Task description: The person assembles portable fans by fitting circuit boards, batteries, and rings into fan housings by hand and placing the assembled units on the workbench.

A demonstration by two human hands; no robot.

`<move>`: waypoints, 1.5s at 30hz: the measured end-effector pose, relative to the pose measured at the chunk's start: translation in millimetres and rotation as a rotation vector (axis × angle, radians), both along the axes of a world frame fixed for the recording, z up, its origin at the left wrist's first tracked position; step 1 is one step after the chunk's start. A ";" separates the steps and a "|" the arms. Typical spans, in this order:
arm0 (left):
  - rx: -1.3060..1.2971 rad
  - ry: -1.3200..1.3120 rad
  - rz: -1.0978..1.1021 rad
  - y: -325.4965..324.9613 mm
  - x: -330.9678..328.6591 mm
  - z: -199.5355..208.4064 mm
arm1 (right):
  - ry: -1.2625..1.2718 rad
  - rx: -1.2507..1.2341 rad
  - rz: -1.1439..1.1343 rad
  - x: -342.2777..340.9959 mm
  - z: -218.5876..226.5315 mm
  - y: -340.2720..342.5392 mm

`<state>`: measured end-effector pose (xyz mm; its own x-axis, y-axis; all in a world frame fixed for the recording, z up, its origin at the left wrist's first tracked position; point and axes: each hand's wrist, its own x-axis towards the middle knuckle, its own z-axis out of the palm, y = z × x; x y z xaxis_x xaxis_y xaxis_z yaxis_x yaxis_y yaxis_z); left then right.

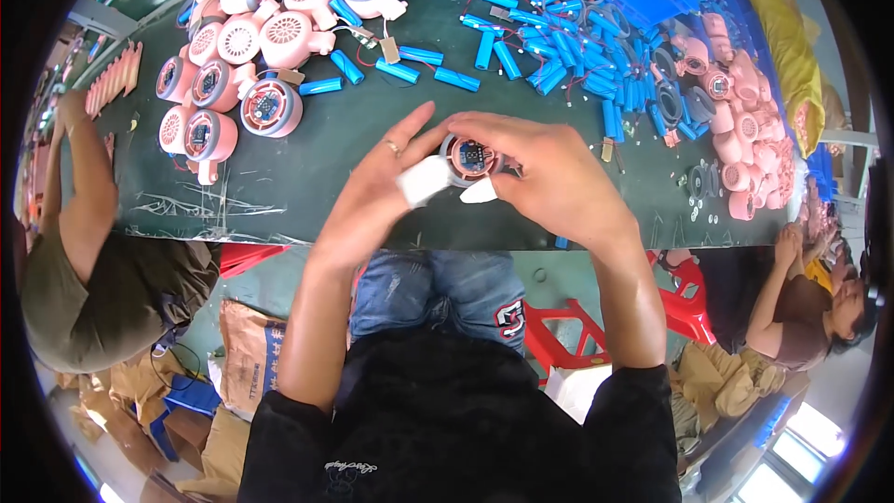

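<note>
A small round pink fan housing [470, 157] with a circuit board showing in its open face is held between both my hands above the dark green table [354, 149]. My left hand [386, 182] supports it from the left, a ring on one finger and a white finger cot on the thumb. My right hand [549, 172] wraps over it from the right, its thumb also in a white cot.
Several pink fan housings [247, 47] lie at the table's far left, blue cylindrical batteries [559, 47] with wires across the far middle, more pink parts [745, 112] at the right. Other people sit at left [84, 224] and right [801, 307]. Red stool [559, 335] below.
</note>
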<state>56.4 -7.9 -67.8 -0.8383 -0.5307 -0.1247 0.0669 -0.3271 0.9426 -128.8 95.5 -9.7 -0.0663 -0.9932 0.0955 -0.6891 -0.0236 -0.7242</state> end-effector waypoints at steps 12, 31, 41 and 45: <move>-0.242 -0.151 0.098 10.8 -17.5 5.5 | -0.690 0.360 -0.534 2.0 -24.2 9.8; 0.051 -0.111 0.222 16.6 -26.3 1.3 | -0.671 0.418 -0.520 3.8 -32.2 -19.0; 0.055 -0.070 0.223 7.3 -36.3 3.8 | -0.729 0.214 -0.594 11.0 -33.2 -4.9; -0.313 0.118 0.123 19.0 -27.2 -26.3 | -0.967 0.285 -0.506 -8.0 -52.6 5.2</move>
<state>29.3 11.0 -94.1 -0.7645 -0.6260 0.1539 0.2021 -0.0060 0.9793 -136.7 100.7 -62.3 -0.3900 -0.8087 -0.4404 0.2812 0.3508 -0.8932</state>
